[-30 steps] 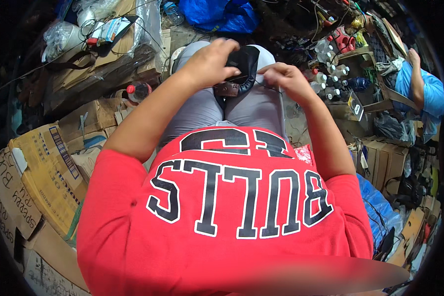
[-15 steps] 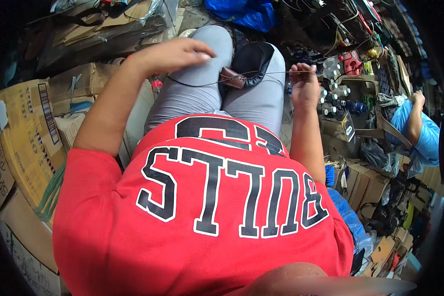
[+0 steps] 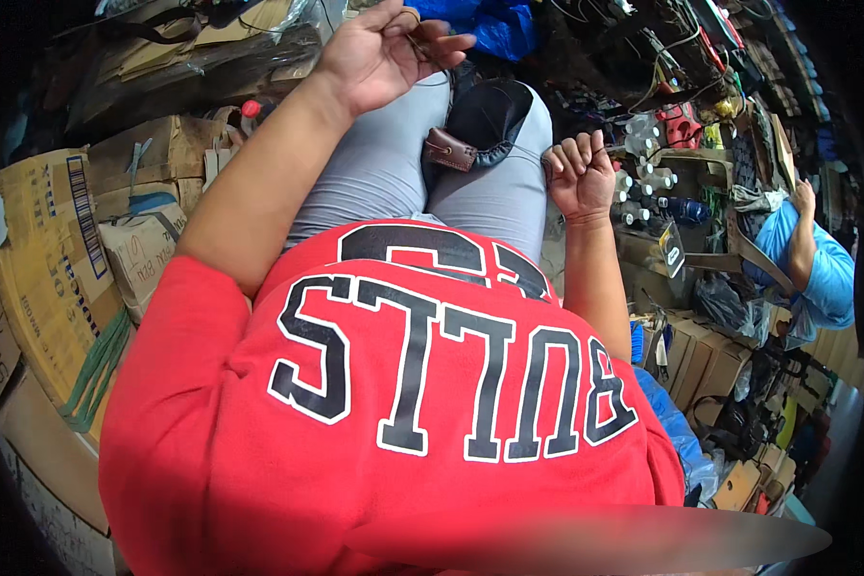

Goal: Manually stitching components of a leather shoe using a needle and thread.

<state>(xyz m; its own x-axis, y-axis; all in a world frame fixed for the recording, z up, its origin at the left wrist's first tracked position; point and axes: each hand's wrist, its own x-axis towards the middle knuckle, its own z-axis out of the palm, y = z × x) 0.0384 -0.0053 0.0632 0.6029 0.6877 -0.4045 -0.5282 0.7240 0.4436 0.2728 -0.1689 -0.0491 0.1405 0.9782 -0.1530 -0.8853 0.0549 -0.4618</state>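
Between my knees a curved black leather piece (image 3: 490,113) is wedged, with a brown leather patch (image 3: 448,150) at its near end. A thin dark thread (image 3: 528,154) runs from this piece to my right hand (image 3: 582,178). The fingers of that hand are curled round the thread, to the right of my thigh. My left hand (image 3: 379,60) is raised beyond my left knee, palm partly turned up. Its fingers are bent, with thread passing across them. Where the thread meets the leather is too fine to make out.
Cardboard boxes (image 3: 43,278) are stacked on my left, near a red-capped bottle (image 3: 251,109). Several bottles with white caps (image 3: 634,187) stand to the right. Farther right is another person in a blue shirt (image 3: 824,274). A blue plastic sheet (image 3: 494,29) lies ahead.
My left hand has moved up and away from the leather piece, turning its palm upward. My right hand has shifted slightly nearer and its fingers have curled in more. The leather piece stays between my knees.
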